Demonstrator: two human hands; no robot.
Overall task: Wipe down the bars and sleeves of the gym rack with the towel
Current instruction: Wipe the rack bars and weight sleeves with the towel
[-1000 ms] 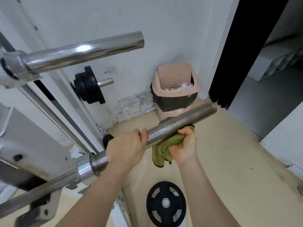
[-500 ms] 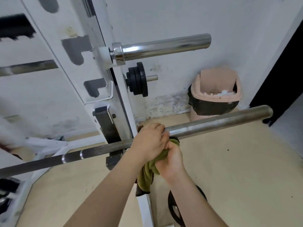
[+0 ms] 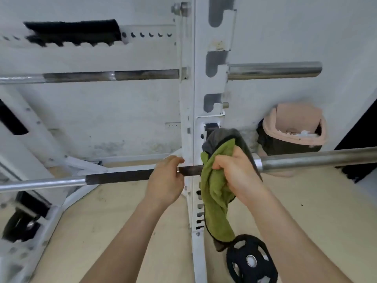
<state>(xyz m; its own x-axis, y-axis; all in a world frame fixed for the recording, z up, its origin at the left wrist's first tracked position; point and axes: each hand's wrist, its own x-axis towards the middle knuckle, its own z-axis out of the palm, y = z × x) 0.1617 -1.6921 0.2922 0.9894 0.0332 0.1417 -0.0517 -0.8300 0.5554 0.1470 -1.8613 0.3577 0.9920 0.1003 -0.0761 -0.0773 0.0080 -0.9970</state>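
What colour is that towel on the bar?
The towel is green, grey on its back; head view.

Beige floor [image 3: 316,211] carries the white rack [image 3: 188,111], a black weight plate [image 3: 252,260] just beside the upright's foot, and a pink bin [image 3: 293,127] against the wall. Rack holds two horizontal bars: upper bar [image 3: 142,75], lower bar [image 3: 122,178].

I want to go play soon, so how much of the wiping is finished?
Done: no bar plainly shows as wiped. In hand: the right hand holds the green towel round the lower bar beside the white post, and the left hand grips its dark shaft. Left, likely: the upper bar and its sleeve, with nothing touching them.
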